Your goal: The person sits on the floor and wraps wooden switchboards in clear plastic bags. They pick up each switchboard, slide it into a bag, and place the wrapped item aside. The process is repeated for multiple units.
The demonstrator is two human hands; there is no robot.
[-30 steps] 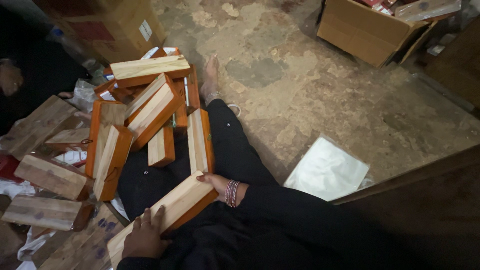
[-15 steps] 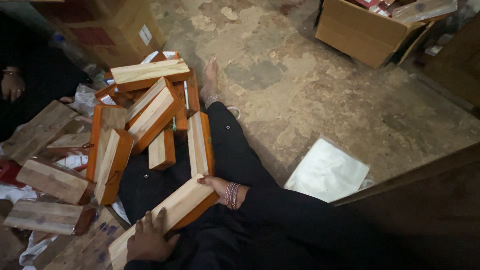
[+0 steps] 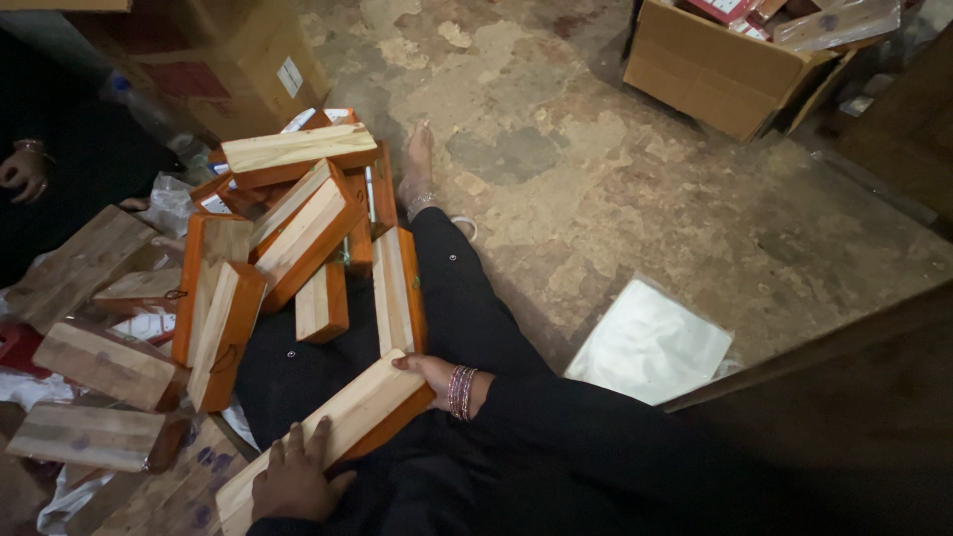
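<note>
The wooden box (image 3: 328,432) lies tilted across the person's lap. The left hand (image 3: 293,486) rests flat on its near end, grip released, fingers spread. The right hand (image 3: 432,372) clasps its far end, grip closed on the box. A pile of similar boxes (image 3: 288,228) lies just beside the left leg on the floor (image 3: 615,169). A plastic bag (image 3: 650,342) lies right of the leg. Cardboard cartons (image 3: 715,69) stand well apart at the floor's far edge.
</note>
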